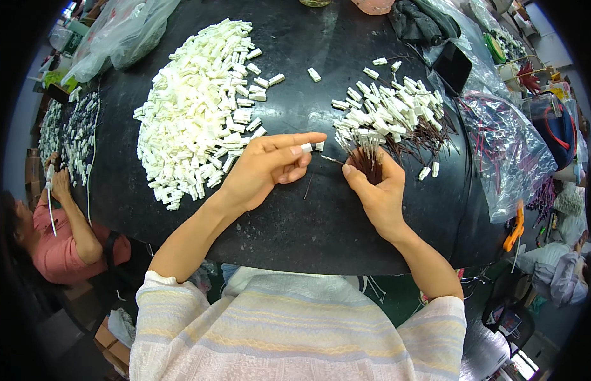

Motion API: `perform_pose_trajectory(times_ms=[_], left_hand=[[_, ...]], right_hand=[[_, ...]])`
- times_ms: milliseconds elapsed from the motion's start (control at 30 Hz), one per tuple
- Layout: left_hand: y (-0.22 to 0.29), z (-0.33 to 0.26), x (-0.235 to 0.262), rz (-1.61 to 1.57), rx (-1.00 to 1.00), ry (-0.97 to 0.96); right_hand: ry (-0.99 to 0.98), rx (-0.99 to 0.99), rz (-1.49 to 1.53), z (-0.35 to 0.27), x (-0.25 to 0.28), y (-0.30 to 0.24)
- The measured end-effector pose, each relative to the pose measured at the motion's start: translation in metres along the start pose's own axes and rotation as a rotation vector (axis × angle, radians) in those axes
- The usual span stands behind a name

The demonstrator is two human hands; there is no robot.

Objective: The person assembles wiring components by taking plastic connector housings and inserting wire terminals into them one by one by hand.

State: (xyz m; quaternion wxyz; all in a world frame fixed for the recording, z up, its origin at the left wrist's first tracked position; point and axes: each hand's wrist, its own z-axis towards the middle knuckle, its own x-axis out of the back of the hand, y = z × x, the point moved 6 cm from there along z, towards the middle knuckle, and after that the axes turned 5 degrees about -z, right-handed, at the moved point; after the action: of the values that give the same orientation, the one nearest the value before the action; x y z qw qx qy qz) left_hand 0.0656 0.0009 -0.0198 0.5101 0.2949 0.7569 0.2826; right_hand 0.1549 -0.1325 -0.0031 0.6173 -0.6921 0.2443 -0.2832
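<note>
Between the thumb and fingers of my left hand (264, 166) is a small white connector housing (306, 147); its forefinger stretches out above. My right hand (379, 190) is closed round a bundle of thin brown wires (366, 166) with metal ends pointing up. One wire with a metal tip (331, 159) sticks out of the bundle toward the left hand, apart from the housing. Beyond the left hand lies a large heap of white housings (190, 114). Past the right hand is a smaller pile of housings with brown wires attached (397, 111).
All this lies on a black table (295, 235). Loose housings (314, 75) dot its middle. At the right are a phone (453, 68), clear plastic bags (505, 152) and an orange-handled tool (514, 228). A plastic bag (127, 38) lies far left. A person in pink (67, 244) works at the left.
</note>
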Motion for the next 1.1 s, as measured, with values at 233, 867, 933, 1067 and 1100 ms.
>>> perform_pose_trajectory(times_ms=[233, 867, 933, 1067, 1100], left_hand=[[0.003, 0.0, -0.005, 0.265, -0.093, 0.072], [-0.001, -0.004, -0.007, 0.549, -0.181, 0.036], [0.005, -0.005, -0.01, 0.635, -0.336, 0.079], [0.022, -0.009, -0.022, 1.214, -0.621, 0.155], [0.021, -0.007, -0.025, 1.22, -0.633, 0.151]], right_hand=[[0.026, -0.008, -0.031, 0.001, 0.005, 0.003], [-0.064, 0.057, -0.077, 0.001, -0.002, 0.002], [-0.048, 0.067, -0.052, 0.004, 0.003, -0.004], [0.12, 0.207, -0.226, 0.014, 0.04, -0.024], [0.171, 0.309, -0.316, 0.017, 0.05, -0.036]])
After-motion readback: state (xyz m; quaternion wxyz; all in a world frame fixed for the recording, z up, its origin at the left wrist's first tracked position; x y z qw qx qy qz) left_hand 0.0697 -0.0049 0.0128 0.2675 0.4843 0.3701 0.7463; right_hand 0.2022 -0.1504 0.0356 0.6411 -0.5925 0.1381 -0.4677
